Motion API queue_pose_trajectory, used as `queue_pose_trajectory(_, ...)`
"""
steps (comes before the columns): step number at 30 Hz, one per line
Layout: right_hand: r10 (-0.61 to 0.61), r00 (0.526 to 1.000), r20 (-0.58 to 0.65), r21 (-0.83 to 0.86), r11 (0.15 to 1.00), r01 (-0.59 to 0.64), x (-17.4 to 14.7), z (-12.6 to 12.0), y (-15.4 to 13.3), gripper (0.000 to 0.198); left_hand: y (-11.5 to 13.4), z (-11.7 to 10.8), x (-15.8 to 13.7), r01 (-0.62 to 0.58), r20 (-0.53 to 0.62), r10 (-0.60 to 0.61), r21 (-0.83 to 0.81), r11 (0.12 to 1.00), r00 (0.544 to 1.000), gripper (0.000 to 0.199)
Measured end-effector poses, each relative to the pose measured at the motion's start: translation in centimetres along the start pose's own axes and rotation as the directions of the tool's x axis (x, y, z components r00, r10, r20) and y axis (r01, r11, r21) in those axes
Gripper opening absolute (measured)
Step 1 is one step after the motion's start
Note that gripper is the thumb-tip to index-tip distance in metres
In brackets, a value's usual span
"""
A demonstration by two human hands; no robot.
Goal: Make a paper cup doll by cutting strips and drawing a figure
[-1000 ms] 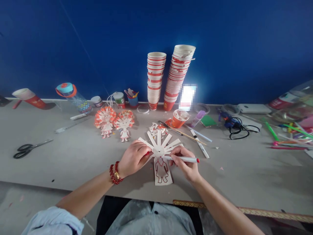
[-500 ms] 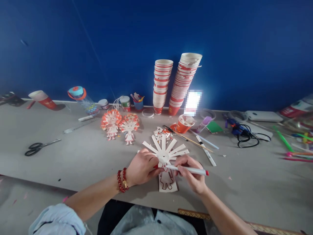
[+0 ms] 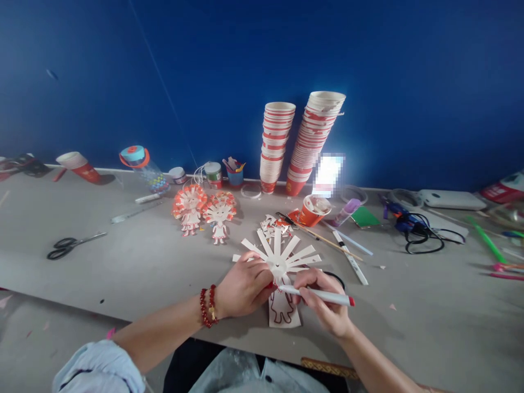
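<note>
In front of me lies a paper doll (image 3: 281,308), its dress and legs outlined in dark red on a white strip. White paper strips (image 3: 277,248) fan out around its head. My left hand (image 3: 248,284), in a red bead bracelet, is closed on the left edge of the doll; something small and red shows by its fingertips. A white marker (image 3: 327,295) with a red end is gripped in my right hand (image 3: 325,305). Its tip rests at the doll's neckline. Dark scissor-like handles (image 3: 335,279) show partly behind my right hand.
Beyond my hands stand finished-looking paper dolls (image 3: 220,218), paper scraps (image 3: 272,225) and an orange cup (image 3: 315,210). Two tall cup stacks (image 3: 273,147) lean by the blue wall. Scissors (image 3: 67,246) lie left; another marker (image 3: 352,259) and a black cable (image 3: 426,232) lie right.
The whole view has shifted slightly, so things sit a little further right and lower. The marker tip has moved slightly down the doll's neckline. Both hands keep their hold.
</note>
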State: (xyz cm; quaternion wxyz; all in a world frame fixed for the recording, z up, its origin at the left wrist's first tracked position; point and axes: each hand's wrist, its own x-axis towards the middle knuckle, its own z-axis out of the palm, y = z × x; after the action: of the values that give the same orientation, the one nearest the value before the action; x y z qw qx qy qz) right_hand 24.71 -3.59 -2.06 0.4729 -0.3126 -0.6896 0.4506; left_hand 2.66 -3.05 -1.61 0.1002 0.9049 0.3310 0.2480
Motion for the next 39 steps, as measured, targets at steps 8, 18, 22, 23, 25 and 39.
queue_pose_trajectory(8,-0.010,1.000,0.008,-0.034,0.999,0.011,0.2,0.0,-0.1,0.013,-0.1,0.0,0.0,0.037,0.028,-0.035,-0.057,0.998,0.999,0.017)
queue_pose_trajectory(18,-0.003,1.000,0.002,-0.034,0.999,0.003,0.2,0.0,0.1,0.015,-0.3,0.0,-0.2,0.061,0.055,-0.054,-0.122,0.991,0.997,0.017)
queue_pose_trajectory(22,0.007,1.000,-0.012,-0.022,1.000,-0.008,0.4,0.0,-0.2,0.016,-0.7,-0.1,-0.4,0.077,0.029,-0.073,-0.136,0.988,0.997,0.012)
queue_pose_trajectory(23,0.009,1.000,-0.019,-0.021,1.000,-0.010,0.4,-0.1,-0.3,0.016,-0.8,-0.2,-0.4,0.077,0.023,-0.074,-0.141,0.987,0.997,0.012)
queue_pose_trajectory(25,0.004,1.000,-0.031,-0.012,1.000,-0.004,0.5,-0.2,-0.4,0.016,-0.8,-0.4,-0.3,0.056,0.017,-0.054,-0.150,0.987,0.998,0.014)
queue_pose_trajectory(39,0.155,0.985,-0.075,0.044,0.987,-0.152,-2.3,-1.4,-1.1,0.010,-1.8,-0.9,-0.3,-0.265,0.229,0.341,-0.307,0.914,0.912,0.026)
